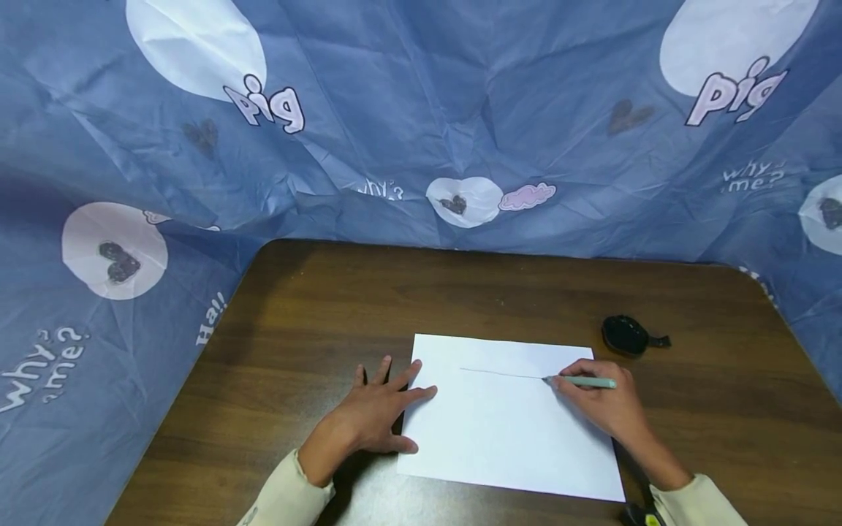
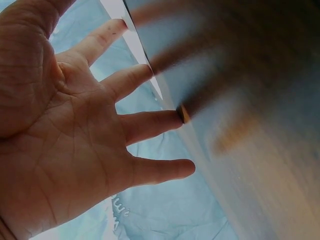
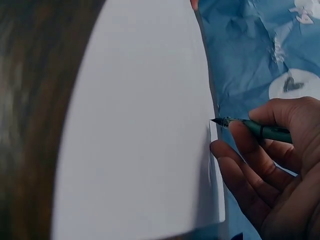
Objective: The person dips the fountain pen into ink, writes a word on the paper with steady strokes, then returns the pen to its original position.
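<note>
Head view: at left, "why me?", "Ha!!" and "pig" can be read on the blue cloth [image 1: 368, 73], hung beyond a brown wood-grain table [image 1: 250, 394]. White paper [image 1: 506, 438] is touched along its left edge by the left hand [image 1: 378, 413], fingers spread apart. A thin line [image 1: 500, 373] is drawn across the far part; at its right end, a green pen [image 1: 585, 381] is pinched by the right hand [image 1: 612, 405]. "Pig" and "why me?" are repeated far right.

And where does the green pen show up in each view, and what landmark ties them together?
Head: the green pen is right of and below centre, in the right hand.
Left wrist: not in it.
Right wrist: right of centre, about mid-height.
Shared landmark: the blue printed cloth.
</note>
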Demonstrator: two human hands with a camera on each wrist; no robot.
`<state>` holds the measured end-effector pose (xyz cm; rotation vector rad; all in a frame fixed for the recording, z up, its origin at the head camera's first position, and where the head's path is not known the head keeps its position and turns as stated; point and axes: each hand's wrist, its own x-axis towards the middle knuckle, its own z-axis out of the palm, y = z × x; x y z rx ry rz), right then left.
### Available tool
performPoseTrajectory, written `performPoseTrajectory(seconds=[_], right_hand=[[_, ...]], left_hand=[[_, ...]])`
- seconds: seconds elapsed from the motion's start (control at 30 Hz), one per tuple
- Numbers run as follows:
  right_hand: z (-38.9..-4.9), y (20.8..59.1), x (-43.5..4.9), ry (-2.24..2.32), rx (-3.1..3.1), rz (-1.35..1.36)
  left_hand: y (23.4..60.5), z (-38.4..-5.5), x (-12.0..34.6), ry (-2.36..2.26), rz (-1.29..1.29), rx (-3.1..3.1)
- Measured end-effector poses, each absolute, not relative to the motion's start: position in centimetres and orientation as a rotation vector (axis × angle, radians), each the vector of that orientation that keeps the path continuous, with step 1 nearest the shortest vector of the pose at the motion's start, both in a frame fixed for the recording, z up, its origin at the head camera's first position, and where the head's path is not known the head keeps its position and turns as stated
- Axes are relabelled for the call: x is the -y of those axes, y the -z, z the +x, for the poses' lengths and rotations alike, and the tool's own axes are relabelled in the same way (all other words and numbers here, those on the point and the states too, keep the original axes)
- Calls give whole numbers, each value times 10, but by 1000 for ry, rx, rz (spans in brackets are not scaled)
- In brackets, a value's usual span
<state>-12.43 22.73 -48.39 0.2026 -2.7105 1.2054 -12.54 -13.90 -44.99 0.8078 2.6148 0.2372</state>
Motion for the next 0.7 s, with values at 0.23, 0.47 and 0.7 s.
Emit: performPoseTrajectory(seconds=[0.23, 0.47, 0.7], right_hand=[[-123, 482, -231, -1211, 2759, 145], [-123, 482, -234, -1200, 2768, 132], [-123, 479, -235, -1211, 2792, 102]], left_hand=[[450, -125, 139, -236, 800, -2615], [453, -124, 140, -249, 813, -2612], [453, -125, 141, -258, 812, -2619]])
